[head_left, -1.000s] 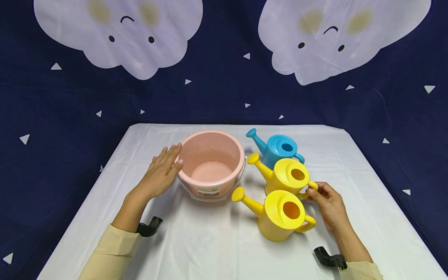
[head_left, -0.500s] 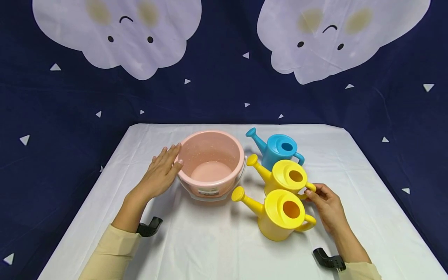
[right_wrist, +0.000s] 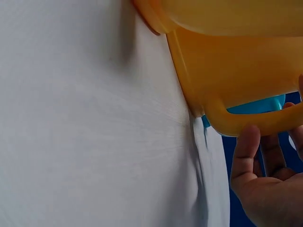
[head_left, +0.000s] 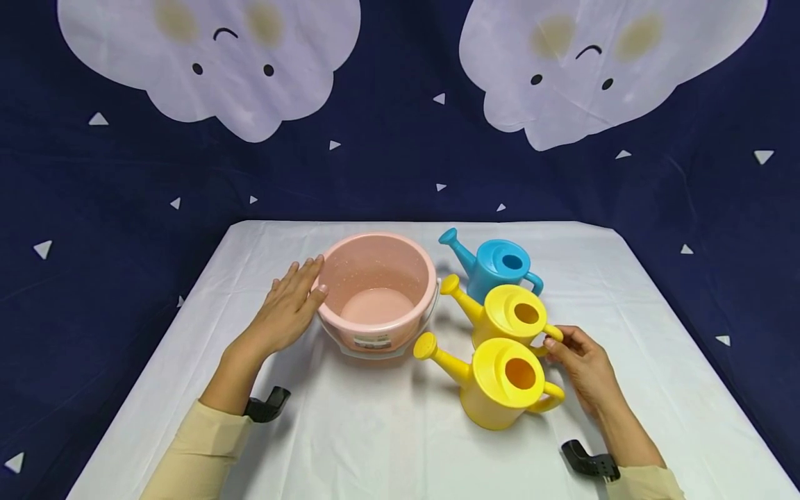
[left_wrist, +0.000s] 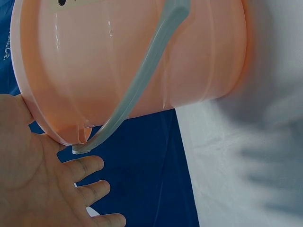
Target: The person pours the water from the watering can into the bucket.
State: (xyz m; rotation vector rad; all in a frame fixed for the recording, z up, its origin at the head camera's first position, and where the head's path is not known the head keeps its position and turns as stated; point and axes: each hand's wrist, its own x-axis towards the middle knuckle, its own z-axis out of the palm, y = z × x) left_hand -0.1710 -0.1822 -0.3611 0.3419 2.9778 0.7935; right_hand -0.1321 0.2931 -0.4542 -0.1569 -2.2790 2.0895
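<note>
My left hand (head_left: 287, 305) lies with straight fingers against the left rim of a pink bucket (head_left: 378, 305). In the left wrist view, the spread fingers (left_wrist: 87, 168) are by the point where the grey bail handle (left_wrist: 137, 90) joins the rim. My right hand (head_left: 587, 368) pinches the handle of the middle yellow watering can (head_left: 500, 316), thumb on the near side in the right wrist view. A second yellow watering can (head_left: 494, 403) stands in front and partly covers it. Behind both is a blue watering can (head_left: 484, 278). All three spouts point left, toward the bucket.
A white cloth (head_left: 350, 437) covers the table. Dark blue fabric (head_left: 400, 173) with clouds and small white triangles hangs behind it. The three watering cans stand close together, right of the bucket.
The middle yellow watering can has shifted slightly left and nearer the front can, with my right hand on its handle. My left hand and the bucket stay in place.
</note>
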